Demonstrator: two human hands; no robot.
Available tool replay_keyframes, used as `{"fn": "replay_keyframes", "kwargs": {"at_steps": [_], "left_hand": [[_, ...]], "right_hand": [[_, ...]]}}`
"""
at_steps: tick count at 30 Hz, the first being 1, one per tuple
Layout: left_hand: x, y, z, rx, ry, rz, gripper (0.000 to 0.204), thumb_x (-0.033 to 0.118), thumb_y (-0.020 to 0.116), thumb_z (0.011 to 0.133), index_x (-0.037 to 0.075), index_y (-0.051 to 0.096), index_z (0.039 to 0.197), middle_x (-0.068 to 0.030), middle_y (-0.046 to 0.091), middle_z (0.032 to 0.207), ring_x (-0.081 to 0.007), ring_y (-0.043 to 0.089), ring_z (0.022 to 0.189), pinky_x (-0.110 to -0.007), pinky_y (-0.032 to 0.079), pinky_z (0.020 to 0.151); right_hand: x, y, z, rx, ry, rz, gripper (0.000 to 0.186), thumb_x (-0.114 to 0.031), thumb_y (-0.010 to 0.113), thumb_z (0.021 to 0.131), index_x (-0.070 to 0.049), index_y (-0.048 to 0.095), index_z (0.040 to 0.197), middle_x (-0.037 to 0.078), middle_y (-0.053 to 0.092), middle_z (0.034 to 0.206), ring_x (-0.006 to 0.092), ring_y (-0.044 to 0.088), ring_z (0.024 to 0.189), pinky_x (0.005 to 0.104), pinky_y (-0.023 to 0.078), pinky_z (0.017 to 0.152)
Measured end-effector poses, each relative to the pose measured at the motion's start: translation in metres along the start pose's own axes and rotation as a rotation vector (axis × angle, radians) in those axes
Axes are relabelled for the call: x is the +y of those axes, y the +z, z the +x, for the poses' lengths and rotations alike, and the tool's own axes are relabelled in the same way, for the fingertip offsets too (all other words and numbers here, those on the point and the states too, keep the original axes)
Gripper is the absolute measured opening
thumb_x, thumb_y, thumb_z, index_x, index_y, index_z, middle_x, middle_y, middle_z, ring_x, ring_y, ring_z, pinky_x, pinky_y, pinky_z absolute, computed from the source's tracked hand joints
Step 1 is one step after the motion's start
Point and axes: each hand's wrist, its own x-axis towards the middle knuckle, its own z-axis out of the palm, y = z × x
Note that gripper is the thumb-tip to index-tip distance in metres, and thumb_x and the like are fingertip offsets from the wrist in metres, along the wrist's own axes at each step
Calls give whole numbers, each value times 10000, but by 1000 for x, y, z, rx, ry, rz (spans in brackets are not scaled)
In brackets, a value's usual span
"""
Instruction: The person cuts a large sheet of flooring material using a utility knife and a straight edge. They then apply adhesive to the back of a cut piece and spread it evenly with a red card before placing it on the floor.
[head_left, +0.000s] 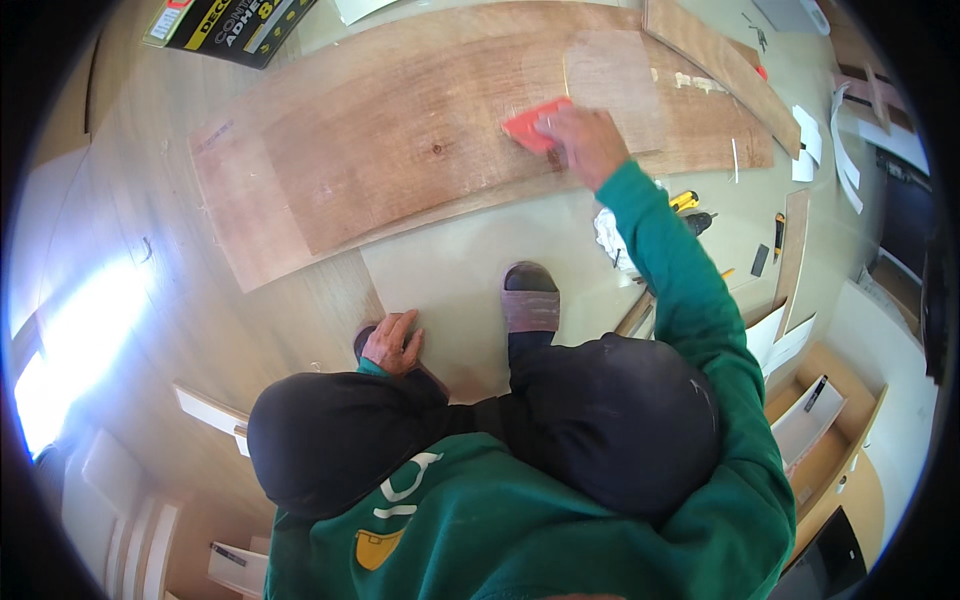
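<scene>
My right hand (585,143) grips an orange-red plastic spreader (537,122), closed round its back edge. The spreader's front edge meets the upper face of a long brown wooden board (400,165) on the floor. Glossy, wet-looking patches show on the wood towards the right. My left hand (393,342) rests beside my left knee on the slide sandal, its fingers spread and nothing in them. I am squatting, with my right sandal (530,300) flat on the floor near the board's front edge.
A black and yellow tin (230,28) stands at the far left. A narrow plank (722,72) lies across the board's right end. On the right are yellow cutters (684,201), crumpled white paper (610,240), a wood strip (793,245) and an open drawer-like box (815,420).
</scene>
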Motion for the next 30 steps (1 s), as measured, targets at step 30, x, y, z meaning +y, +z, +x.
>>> {"fn": "replay_keyframes", "kwargs": {"at_steps": [30], "left_hand": [[4,-4,5,-7,25,20,353,97,703,813,-6,624,1141,-177,645,982,-337,644,832,-394,522,727]], "right_hand": [[131,-6,65,377,345,-130,362,-4,544,819,-144,704,1112,72,694,1128,273,623,1099,423,467,901]]}}
